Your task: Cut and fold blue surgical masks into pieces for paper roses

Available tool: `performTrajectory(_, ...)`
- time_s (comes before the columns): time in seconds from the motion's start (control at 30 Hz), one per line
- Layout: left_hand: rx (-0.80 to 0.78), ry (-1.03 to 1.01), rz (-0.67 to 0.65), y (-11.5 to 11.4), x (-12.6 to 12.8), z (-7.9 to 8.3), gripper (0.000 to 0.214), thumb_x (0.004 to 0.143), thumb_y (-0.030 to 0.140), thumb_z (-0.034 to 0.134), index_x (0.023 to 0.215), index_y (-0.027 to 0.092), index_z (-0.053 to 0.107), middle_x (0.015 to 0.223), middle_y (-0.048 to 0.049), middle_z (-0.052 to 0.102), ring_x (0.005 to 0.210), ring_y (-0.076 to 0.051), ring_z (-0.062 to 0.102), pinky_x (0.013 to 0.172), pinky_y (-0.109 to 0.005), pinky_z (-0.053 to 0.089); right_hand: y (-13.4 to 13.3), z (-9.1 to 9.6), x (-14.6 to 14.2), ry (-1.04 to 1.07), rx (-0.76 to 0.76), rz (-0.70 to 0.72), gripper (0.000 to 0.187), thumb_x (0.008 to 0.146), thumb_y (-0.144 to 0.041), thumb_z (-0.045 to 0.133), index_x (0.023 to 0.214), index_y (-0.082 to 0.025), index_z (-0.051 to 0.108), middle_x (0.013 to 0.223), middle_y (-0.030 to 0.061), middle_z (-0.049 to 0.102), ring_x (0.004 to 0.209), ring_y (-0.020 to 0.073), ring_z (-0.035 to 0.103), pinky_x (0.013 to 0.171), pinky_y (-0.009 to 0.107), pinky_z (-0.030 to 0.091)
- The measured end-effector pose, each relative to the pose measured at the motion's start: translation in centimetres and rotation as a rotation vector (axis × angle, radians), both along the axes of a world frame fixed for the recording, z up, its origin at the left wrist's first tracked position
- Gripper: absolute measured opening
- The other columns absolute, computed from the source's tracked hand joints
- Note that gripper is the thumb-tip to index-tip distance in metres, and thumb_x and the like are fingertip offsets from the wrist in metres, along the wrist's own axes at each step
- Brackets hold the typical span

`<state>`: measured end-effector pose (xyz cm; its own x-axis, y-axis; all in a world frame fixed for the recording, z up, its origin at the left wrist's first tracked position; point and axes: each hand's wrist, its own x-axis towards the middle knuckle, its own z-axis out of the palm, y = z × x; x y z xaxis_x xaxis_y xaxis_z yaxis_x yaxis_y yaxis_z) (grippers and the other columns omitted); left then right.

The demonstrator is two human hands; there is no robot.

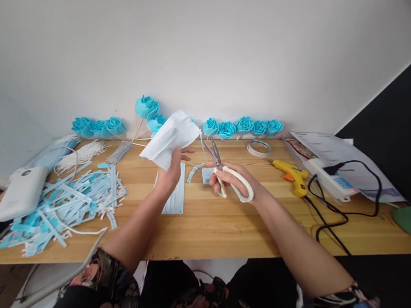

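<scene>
My left hand point(173, 168) holds up a white face mask point(173, 137) by its lower edge, with the sheet tilted above the table. In my right hand point(235, 173) is a pair of scissors point(233, 176) with white handles, fingers through the loops. The blades point up and away, slightly apart, close to a thin strip at the mask's right edge. Below my left hand a pale blue mask point(175, 198) lies flat on the wood. A short cut strip point(193, 172) and a small blue piece point(207, 175) lie between my hands.
Blue flowers point(245, 125) line the wall. A heap of cut strips point(79, 201) and a white power bank point(23, 192) are at left. To the right lie a tape roll point(259, 148), a yellow glue gun point(295, 176) and a power strip point(332, 180) with black cables.
</scene>
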<state>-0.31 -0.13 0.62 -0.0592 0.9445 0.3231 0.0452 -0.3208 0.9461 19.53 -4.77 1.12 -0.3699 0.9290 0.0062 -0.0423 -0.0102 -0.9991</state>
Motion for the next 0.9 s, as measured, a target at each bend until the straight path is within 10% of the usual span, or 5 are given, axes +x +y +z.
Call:
performTrajectory(0.43,0.088,0.277,0.002,-1.6,0.7,0.4,0.032,0.091,0.044,0.048,0.076,0.02,0.062,0.089,-0.009,0.071,0.097,-0.024,0.064,0.099,-0.036,0.045,0.4,0.0,-0.8,-0.135,-0.023,-0.196,0.058,0.073,-0.052,0.075,0.117,-0.015,0.066,0.074,0.0031,0.068,0.054,0.0108,0.057,0.045,0.022,0.042)
performTrajectory(0.9,-0.135,-0.33,-0.279,-0.7,1.5,-0.3,0.032,0.081,0.047,0.066,0.091,0.017,0.066,0.085,-0.0053,0.067,0.075,-0.017,0.062,0.072,-0.032,0.051,0.3,-0.1,-0.9,-0.004,-0.048,-0.171,0.06,0.07,-0.057,0.076,0.112,-0.016,0.063,0.064,-0.0027,0.062,0.045,0.0074,0.051,0.041,0.02,0.043)
